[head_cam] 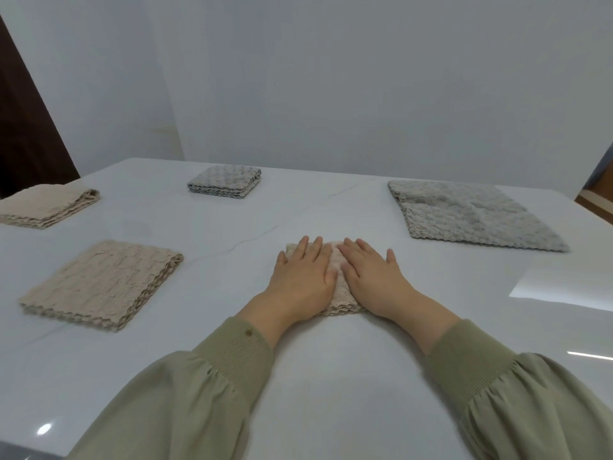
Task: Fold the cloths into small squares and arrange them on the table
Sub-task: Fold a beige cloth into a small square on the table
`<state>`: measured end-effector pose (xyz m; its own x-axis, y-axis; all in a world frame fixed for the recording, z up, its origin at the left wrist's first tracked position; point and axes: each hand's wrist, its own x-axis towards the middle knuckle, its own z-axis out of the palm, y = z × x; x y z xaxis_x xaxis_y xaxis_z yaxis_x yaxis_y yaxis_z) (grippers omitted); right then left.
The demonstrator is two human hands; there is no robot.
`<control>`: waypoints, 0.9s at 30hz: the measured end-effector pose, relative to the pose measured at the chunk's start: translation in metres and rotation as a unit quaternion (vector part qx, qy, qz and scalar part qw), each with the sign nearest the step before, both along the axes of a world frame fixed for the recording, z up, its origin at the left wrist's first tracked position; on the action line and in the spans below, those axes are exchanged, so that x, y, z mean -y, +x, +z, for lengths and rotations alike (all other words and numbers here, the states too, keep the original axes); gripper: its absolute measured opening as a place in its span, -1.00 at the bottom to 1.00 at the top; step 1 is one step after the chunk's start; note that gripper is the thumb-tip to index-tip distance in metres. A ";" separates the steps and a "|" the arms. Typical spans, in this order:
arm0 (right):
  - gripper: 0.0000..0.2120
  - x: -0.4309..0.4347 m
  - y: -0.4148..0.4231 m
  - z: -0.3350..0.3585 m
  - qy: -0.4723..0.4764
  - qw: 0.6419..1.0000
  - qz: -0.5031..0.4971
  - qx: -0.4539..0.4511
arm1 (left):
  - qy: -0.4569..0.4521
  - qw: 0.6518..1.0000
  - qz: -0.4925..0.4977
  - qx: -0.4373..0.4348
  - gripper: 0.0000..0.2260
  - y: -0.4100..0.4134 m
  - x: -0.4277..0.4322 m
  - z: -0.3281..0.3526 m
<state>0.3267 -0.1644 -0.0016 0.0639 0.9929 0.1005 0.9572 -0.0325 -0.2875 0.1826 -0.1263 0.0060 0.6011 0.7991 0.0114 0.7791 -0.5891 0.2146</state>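
Pressing beige cloth [337, 293] flat at table [331, 376] centre with my left hand [300, 280] and right hand [376, 277], fingers straight, nothing gripped. Near beige fold [99, 283] at 9 o'clock, far beige fold [46, 205] at 10, grey square [224, 182] at 11, big grey cloth [471, 217] at 2.

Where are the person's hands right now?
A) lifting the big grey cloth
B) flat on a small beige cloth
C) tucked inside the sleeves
B: the left hand and right hand lie flat, side by side, on the small beige cloth; the big grey cloth lies apart.
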 end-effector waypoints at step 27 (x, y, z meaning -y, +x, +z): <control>-0.77 0.059 0.011 0.002 0.157 0.984 0.045 -0.063 | 0.152 0.969 -0.151 0.122 -0.79 -0.027 0.033 0.007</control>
